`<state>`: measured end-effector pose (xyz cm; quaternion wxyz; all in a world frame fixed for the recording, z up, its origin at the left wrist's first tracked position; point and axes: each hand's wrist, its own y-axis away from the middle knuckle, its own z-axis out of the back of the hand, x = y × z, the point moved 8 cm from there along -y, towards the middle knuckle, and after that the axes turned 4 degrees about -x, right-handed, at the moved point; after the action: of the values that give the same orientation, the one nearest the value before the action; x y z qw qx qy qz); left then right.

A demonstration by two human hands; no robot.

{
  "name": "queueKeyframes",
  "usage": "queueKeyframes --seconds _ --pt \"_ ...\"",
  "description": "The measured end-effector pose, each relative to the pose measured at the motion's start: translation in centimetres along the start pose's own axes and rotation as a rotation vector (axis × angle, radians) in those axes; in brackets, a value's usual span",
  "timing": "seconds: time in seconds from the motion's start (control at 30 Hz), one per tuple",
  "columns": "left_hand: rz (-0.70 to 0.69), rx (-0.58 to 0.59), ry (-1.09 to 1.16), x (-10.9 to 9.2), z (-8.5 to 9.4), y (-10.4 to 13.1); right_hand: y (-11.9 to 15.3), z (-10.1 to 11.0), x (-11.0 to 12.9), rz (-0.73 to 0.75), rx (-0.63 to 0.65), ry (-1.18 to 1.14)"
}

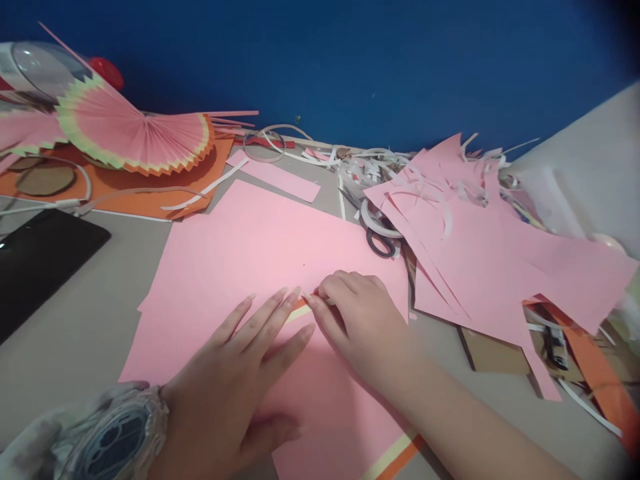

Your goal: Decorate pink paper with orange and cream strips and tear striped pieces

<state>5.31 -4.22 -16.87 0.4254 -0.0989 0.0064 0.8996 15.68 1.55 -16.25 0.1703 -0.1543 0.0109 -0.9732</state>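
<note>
Pink paper sheets (240, 227) lie overlapped on the grey table in front of me. On top, nearer me, is a pink sheet (325, 393) with yellow and orange edge strips (395, 460). My left hand (240, 373), with a watch on its wrist, lies on it with fingers spread and fingertips beside the far strip. My right hand (360, 320) is closed, its thumb and fingers pinched at the sheet's far edge, touching the strip. The fingertips of the two hands nearly meet there.
A pleated pink paper fan (145, 140) rests on orange paper (175, 193) at the back left. A black phone-like slab (50, 260) lies at the left. Scissors (380, 242), paper scraps (370, 167) and cut pink paper (465, 247) are at the right, before a blue wall (350, 67).
</note>
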Motion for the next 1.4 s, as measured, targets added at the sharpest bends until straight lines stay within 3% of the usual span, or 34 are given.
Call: queueKeyframes --seconds 0.33,0.87,1.17,1.4 --pt "0.006 0.010 0.020 0.05 0.06 -0.01 0.12 0.90 0.83 0.098 -0.083 0.105" --pt "0.046 -0.041 -0.035 0.04 0.06 0.17 -0.05 0.04 0.51 0.058 -0.006 0.089" --pt "0.104 -0.070 0.007 0.60 0.16 0.42 -0.04 0.21 0.42 0.041 -0.015 0.059" --pt "0.066 -0.042 0.031 0.31 0.28 -0.17 -0.04 0.58 0.37 0.026 -0.049 0.076"
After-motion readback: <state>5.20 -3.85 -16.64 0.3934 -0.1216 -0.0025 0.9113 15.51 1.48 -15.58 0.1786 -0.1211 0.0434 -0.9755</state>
